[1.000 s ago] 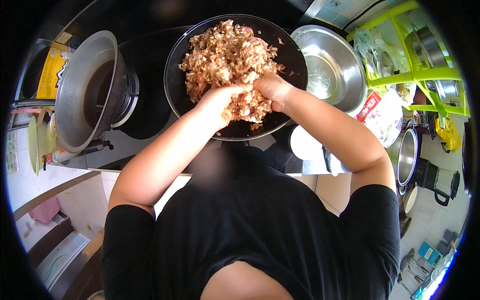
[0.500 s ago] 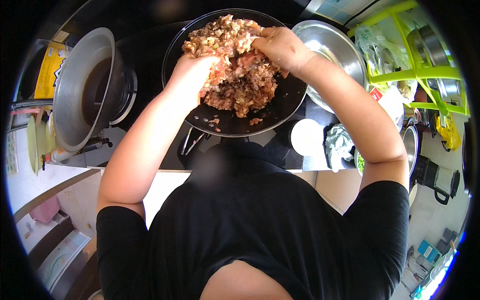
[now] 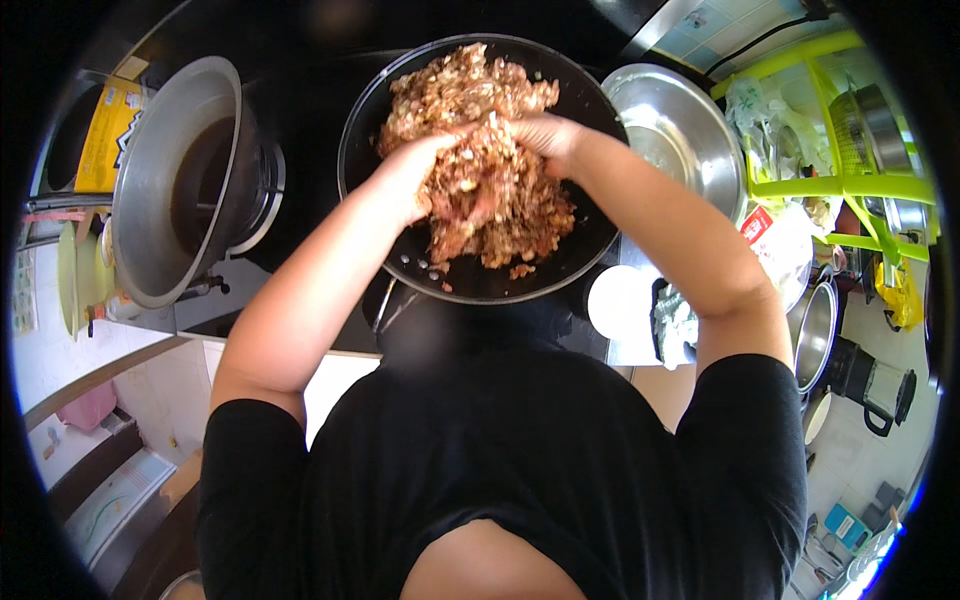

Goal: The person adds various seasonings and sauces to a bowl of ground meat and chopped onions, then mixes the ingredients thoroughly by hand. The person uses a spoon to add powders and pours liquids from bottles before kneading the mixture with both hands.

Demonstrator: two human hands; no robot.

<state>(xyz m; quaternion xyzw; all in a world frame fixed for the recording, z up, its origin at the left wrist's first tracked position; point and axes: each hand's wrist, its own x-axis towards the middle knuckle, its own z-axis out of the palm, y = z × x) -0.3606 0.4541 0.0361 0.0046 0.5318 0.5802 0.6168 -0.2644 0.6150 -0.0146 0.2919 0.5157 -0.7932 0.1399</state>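
A big black pan (image 3: 590, 255) sits on the dark stovetop, heaped with a brown minced meat mixture (image 3: 470, 95) with pale bits. My left hand (image 3: 420, 170) and my right hand (image 3: 545, 135) are both sunk into the mixture near the pan's middle. Together they grip a clump of the mixture (image 3: 485, 185) between them, lifted a little above the rest. Fingers are partly buried in the meat.
A large metal pot (image 3: 165, 190) with dark liquid stands left of the pan. A shiny steel bowl (image 3: 680, 130) lies to the right, beside a green wire rack (image 3: 840, 180) with kitchenware. A white round lid (image 3: 620, 300) and another steel pot (image 3: 815, 330) sit lower right.
Both hands moved from the pan's near side up into the heap, then pulled a clump of mixture back toward the middle. The mixture has shifted around in the pan.
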